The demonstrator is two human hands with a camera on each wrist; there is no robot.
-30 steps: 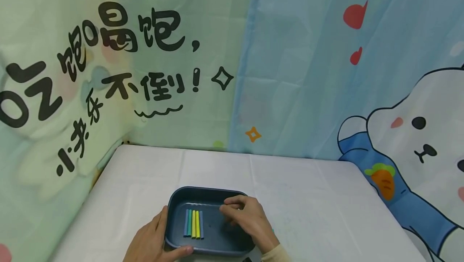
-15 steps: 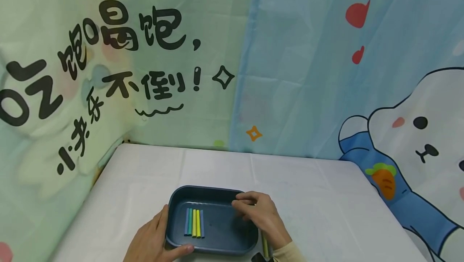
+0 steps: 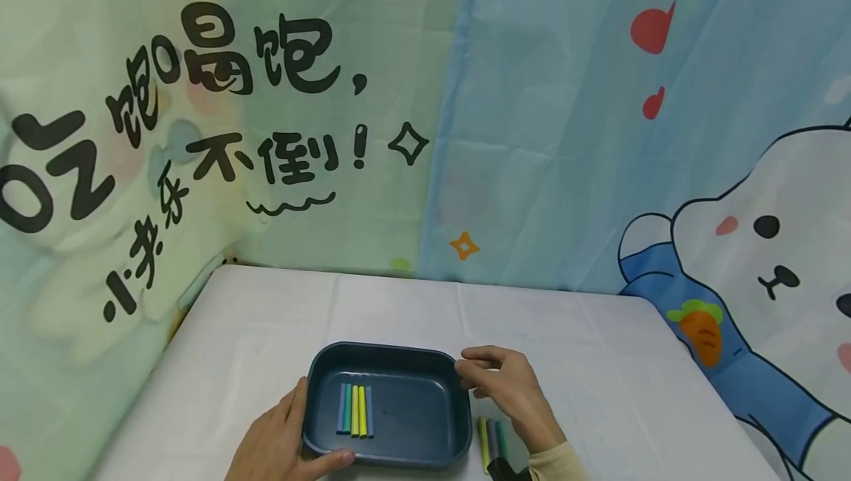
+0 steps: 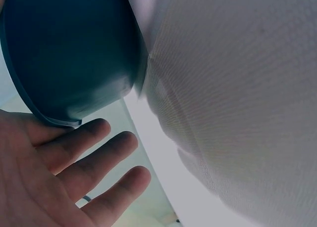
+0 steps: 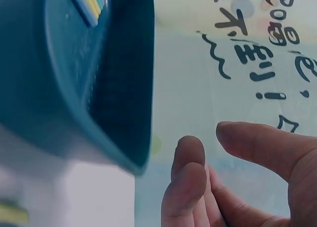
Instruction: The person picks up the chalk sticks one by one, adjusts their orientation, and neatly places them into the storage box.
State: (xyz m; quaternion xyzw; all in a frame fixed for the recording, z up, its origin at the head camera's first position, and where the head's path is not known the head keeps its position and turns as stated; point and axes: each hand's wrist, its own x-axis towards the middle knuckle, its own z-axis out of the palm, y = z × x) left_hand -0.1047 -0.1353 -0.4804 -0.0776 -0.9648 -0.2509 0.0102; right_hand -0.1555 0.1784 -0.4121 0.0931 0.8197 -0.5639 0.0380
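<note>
A dark blue tray [image 3: 425, 414] stands on the table with several thin coloured sticks [image 3: 355, 411], blue, teal and yellow, side by side in its left half. My left hand [image 3: 279, 433] lies at its near left corner, thumb over the near rim. In the left wrist view, its fingers [image 4: 99, 162] are extended and spread, the index against the tray's wall. My right hand [image 3: 508, 385] hovers beside the tray's right rim. Thumb and fingers stand apart with nothing between them in the right wrist view.
More sticks, yellow, grey and green [image 3: 492, 440], lie right of the tray, partly behind a black object [image 3: 507, 471] at my right wrist. White cloth covers the table [image 3: 565, 363]. A printed curtain [image 3: 532, 134] hangs behind it.
My right hand has moved right, from over the tray's inside to beyond its right rim, uncovering the sticks on the table. My left hand and the sticks in the tray stay put.
</note>
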